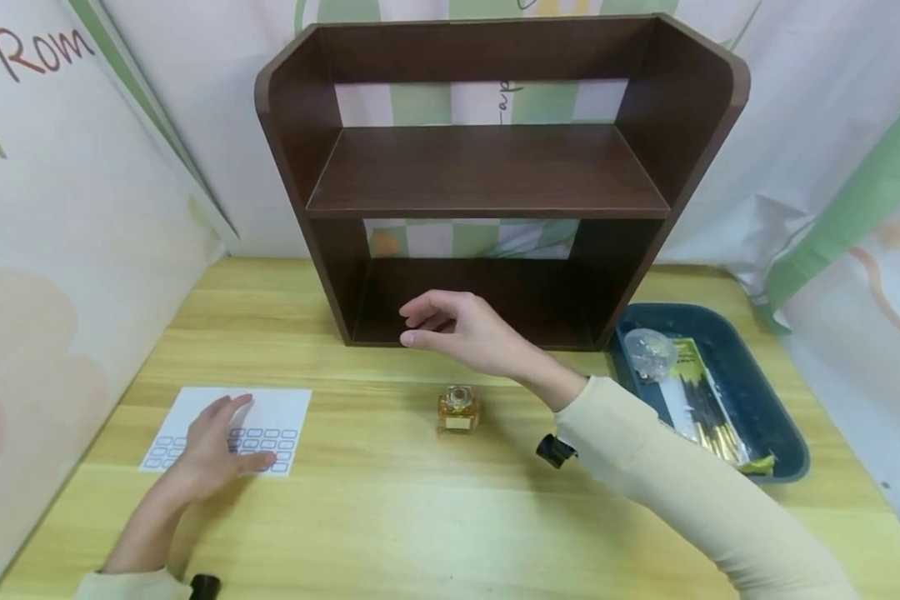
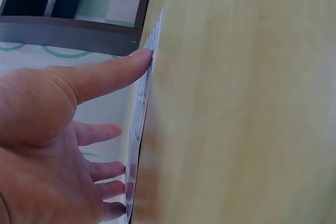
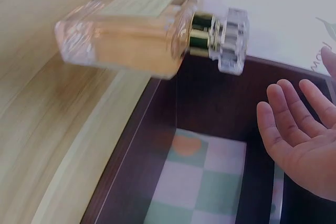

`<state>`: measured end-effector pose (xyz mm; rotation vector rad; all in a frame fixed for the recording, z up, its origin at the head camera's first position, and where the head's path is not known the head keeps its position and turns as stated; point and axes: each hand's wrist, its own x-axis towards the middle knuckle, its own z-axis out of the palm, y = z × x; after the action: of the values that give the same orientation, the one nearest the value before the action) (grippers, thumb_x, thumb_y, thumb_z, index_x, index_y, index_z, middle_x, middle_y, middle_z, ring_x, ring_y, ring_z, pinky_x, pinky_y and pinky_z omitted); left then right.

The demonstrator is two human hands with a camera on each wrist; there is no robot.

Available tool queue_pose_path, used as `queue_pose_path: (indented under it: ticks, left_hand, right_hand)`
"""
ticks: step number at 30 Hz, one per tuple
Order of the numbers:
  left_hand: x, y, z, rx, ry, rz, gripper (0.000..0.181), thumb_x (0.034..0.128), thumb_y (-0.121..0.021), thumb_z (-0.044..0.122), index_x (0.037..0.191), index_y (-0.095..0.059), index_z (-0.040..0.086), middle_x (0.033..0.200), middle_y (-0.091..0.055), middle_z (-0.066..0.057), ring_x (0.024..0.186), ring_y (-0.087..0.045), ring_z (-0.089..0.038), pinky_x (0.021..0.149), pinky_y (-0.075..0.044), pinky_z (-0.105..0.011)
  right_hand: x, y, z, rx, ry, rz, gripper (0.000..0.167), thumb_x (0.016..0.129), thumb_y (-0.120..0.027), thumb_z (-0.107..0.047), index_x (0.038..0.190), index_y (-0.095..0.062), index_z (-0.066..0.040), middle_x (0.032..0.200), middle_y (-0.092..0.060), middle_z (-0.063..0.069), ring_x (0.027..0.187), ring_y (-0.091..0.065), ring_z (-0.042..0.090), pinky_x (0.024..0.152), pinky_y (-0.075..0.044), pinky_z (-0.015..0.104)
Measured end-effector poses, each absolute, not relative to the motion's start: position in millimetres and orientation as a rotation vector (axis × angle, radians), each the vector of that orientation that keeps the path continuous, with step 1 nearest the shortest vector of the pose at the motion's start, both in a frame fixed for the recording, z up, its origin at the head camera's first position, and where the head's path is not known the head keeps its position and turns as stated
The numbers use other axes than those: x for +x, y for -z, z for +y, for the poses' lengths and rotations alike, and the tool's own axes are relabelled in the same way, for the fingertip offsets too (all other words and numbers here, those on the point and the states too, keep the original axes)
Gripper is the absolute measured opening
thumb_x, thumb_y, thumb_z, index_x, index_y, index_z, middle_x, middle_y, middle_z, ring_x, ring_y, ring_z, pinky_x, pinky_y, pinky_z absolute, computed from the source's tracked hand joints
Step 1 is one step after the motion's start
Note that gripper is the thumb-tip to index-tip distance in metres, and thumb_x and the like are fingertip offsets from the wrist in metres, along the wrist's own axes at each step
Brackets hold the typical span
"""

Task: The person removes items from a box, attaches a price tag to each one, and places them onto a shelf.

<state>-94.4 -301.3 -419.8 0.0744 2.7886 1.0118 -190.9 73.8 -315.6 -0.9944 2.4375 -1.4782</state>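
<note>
A square perfume bottle point(image 1: 457, 412) with amber liquid and a clear faceted stopper stands on the table. The right wrist view shows the same bottle point(image 3: 126, 40) large and close, with a gold collar under its stopper. My right hand point(image 1: 465, 329) is raised behind and above it, fingers loosely bent and holding nothing; in the right wrist view this hand point(image 3: 304, 135) is apart from the bottle. At the left, my left hand point(image 1: 213, 446) is spread over a white sheet point(image 1: 277, 404) printed with rows of small boxes. The thumb point(image 2: 115, 77) appears to touch that sheet.
A dark brown two-tier shelf point(image 1: 487, 171) stands at the back of the table point(image 1: 390, 517). To its right lies a dark blue tray point(image 1: 783, 433) holding a clear round object point(image 1: 651, 354) and a packet of brushes point(image 1: 705, 408). Printed curtains close the sides.
</note>
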Motion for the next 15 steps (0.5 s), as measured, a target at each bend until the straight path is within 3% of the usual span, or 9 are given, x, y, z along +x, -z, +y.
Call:
queue_pose_path:
  ticks: [4,9,13,15]
  left_hand:
    - [-93,420,-301,0.101,-1.028,2.793,0.096,0.0767,-0.087,0.018,0.148,-0.029,-0.011,0.149,-0.012,-0.047,0.133,-0.013,-0.068,0.104,-0.016,-0.078]
    - [-93,418,-301,0.150,-1.084,2.811,0.089,0.0792,-0.082,0.006,0.147,-0.029,-0.014,0.146,-0.026,-0.044,0.133,-0.024,-0.063,0.108,-0.020,-0.073]
    - [-95,413,-300,0.142,-1.189,2.781,0.084,0.0846,-0.077,0.001,0.150,-0.025,-0.014,0.142,-0.039,-0.040,0.124,-0.045,-0.055,0.103,-0.040,-0.063]
    - [-96,409,-299,0.139,-1.245,2.777,0.083,0.0868,-0.075,0.001,0.151,-0.025,-0.012,0.139,-0.044,-0.038,0.117,-0.053,-0.050,0.096,-0.049,-0.050]
  right_hand:
    - [-191,315,60,-1.010,1.447,2.421,0.029,0.092,-0.076,-0.021,0.119,-0.069,-0.011,0.105,-0.070,-0.002,0.093,-0.065,0.015,0.087,-0.056,0.038]
    - [-190,314,45,-1.048,1.416,2.401,0.029,0.093,-0.075,-0.021,0.119,-0.069,-0.011,0.107,-0.070,0.002,0.092,-0.066,0.013,0.085,-0.056,0.034]
    - [-188,312,35,-1.071,1.387,2.396,0.029,0.093,-0.075,-0.022,0.119,-0.069,-0.011,0.105,-0.069,-0.001,0.091,-0.066,0.012,0.082,-0.056,0.029]
    - [-187,311,31,-1.078,1.382,2.388,0.029,0.093,-0.075,-0.021,0.119,-0.069,-0.010,0.104,-0.069,-0.002,0.090,-0.066,0.012,0.081,-0.056,0.027]
